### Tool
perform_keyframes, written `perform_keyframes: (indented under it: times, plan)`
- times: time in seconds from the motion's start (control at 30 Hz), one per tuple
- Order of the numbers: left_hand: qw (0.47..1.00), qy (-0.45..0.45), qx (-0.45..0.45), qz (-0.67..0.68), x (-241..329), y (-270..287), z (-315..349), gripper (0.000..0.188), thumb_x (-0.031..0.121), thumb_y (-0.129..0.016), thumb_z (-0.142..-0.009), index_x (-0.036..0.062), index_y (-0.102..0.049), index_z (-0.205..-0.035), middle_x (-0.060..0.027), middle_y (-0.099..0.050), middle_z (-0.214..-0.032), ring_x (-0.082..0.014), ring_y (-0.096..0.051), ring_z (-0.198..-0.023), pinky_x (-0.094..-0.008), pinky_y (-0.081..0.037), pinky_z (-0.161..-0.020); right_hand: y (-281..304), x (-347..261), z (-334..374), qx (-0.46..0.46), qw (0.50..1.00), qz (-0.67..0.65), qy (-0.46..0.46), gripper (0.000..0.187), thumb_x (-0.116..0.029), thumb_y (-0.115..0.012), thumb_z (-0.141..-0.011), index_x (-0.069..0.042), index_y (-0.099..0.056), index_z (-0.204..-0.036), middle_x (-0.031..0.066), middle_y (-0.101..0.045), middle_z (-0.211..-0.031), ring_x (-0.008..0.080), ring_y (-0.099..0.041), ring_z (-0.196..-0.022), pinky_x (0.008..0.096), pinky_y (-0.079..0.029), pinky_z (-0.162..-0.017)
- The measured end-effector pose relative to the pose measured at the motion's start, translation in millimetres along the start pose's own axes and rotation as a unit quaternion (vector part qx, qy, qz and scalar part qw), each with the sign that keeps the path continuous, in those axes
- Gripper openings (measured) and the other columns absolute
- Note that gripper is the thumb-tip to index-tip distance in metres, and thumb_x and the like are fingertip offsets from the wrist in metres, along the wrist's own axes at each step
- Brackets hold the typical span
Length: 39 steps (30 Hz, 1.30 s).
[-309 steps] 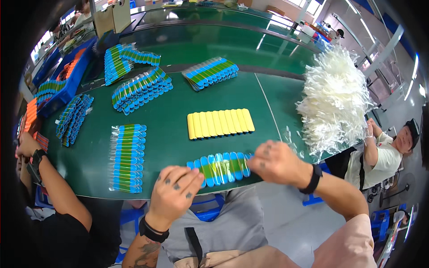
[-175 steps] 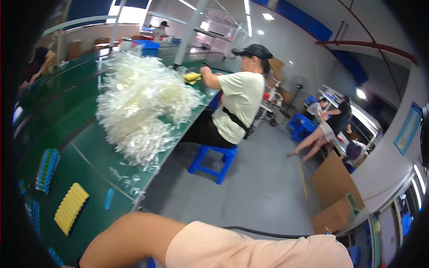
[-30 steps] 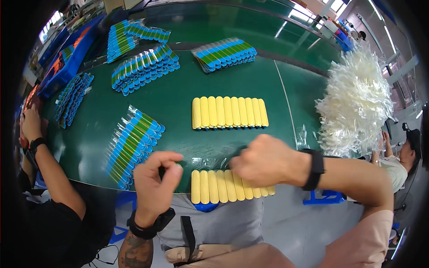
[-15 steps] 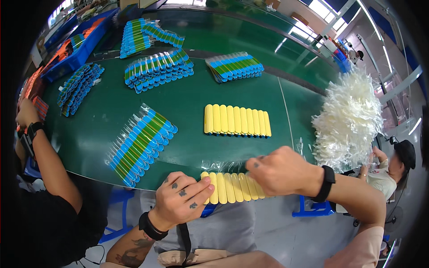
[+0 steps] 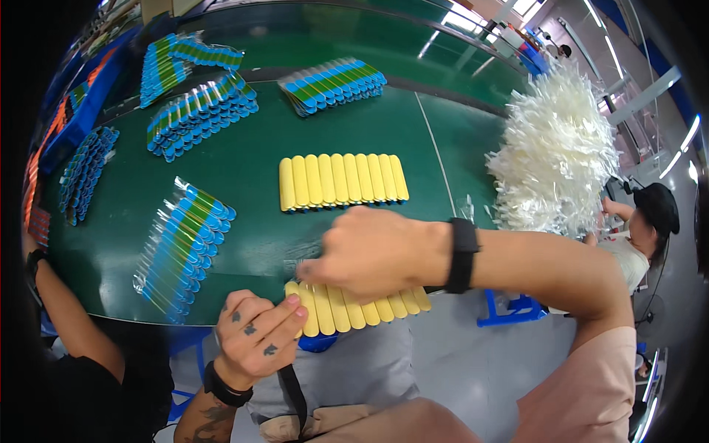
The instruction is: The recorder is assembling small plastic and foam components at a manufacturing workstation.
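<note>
The green table (image 5: pixel 258 166) fills most of the view, with a tall heap of pale, translucent strips (image 5: pixel 554 155) at its right. Blue-and-green stacks lie to the left and toward the back; the nearest stack (image 5: pixel 188 247) slants well clear of both hands. The front yellow row (image 5: pixel 358 316), of rounded slats set side by side, lies at the table's near edge, partly jutting out over the lap. Its long axis runs left to right, roughly along that edge.

Both hands are at this row. The right hand (image 5: pixel 377 251) lies over its far edge, left of the middle, fingers curled; blur hides whether they grip anything. The left hand (image 5: pixel 258 336) has its fingertips on the row's left end; the thumb is hidden, so a pinch cannot be confirmed. The right hand and wrist cover part of the far edge, and a second yellow row (image 5: pixel 343 179) sits just beyond them. Smallest are clear film scraps (image 5: pixel 467 210) near the heap.
</note>
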<state>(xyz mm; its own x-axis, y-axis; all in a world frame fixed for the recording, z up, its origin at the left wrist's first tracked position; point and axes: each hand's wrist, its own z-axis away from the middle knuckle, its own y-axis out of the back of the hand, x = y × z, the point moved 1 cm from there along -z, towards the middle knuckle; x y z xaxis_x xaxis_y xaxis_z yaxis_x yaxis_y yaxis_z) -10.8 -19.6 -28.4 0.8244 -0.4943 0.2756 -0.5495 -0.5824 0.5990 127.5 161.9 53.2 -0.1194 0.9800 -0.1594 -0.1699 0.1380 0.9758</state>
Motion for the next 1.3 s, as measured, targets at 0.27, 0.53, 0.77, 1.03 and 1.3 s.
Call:
perform_keyframes:
  times: [0.27, 0.53, 0.77, 1.03, 1.3]
  plan:
    - [1.0, 0.028, 0.002, -0.002, 4, 9, -5, 0.035, 0.0, -0.07, -0.06, 0.0063, -0.075, -0.094, -0.0033, -0.072, -0.098, -0.0206, -0.059, -0.074, -0.0367, -0.045, -0.069, -3, 12, 122, -0.087, 0.987, 0.041, -0.128, 0.012, -0.021, -0.064, -0.086, -0.01, -0.066, -0.089, 0.0106, -0.062, -0.063, 0.0334, -0.064, -0.059, 0.0448, -0.051, -0.054]
    - [0.925, 0.331, -0.082, 0.168, -14, -2, -62, 0.008, 0.006, -0.073, -0.083, -0.0011, -0.07, -0.087, -0.0076, -0.066, -0.069, -0.0166, -0.057, -0.059, -0.0305, -0.041, -0.056, 5, -3, 123, 0.227, 0.951, -0.019, -0.211, 0.032, -0.027, -0.077, -0.084, -0.005, -0.072, -0.107, 0.0132, -0.068, -0.098, 0.0323, -0.066, -0.088, 0.0417, -0.052, -0.076]
    - [0.889, 0.406, -0.05, 0.207, -28, -2, -52, 0.026, 0.022, -0.066, -0.095, -0.0022, -0.071, -0.085, -0.0134, -0.059, -0.06, -0.0191, -0.049, -0.051, -0.0335, -0.04, -0.052, 34, -16, 12, 0.05, 0.934, -0.252, -0.249, 0.045, -0.037, -0.073, -0.085, 0.003, -0.071, -0.105, 0.0218, -0.071, -0.094, 0.039, -0.069, -0.091, 0.0447, -0.053, -0.079]
    - [0.892, 0.377, -0.032, 0.245, -25, -4, -46, 0.033, 0.024, -0.06, -0.098, -0.0015, -0.067, -0.078, -0.0135, -0.058, -0.06, -0.0214, -0.056, -0.052, -0.0354, -0.043, -0.053, 18, 0, -29, -0.022, 0.953, -0.247, -0.175, 0.034, -0.03, -0.072, -0.087, 0.004, -0.071, -0.09, 0.0181, -0.065, -0.07, 0.0299, -0.064, -0.067, 0.0422, -0.048, -0.065]
    - [0.888, 0.372, -0.054, 0.263, -24, -1, -44, 0.036, 0.025, -0.059, -0.099, -0.0021, -0.06, -0.075, -0.0141, -0.05, -0.056, -0.0231, -0.045, -0.049, -0.0381, -0.038, -0.051, 26, -5, -19, -0.058, 0.921, -0.32, -0.213, 0.039, -0.035, -0.07, -0.091, 0.004, -0.071, -0.086, 0.0155, -0.062, -0.064, 0.0256, -0.059, -0.059, 0.0393, -0.046, -0.061]
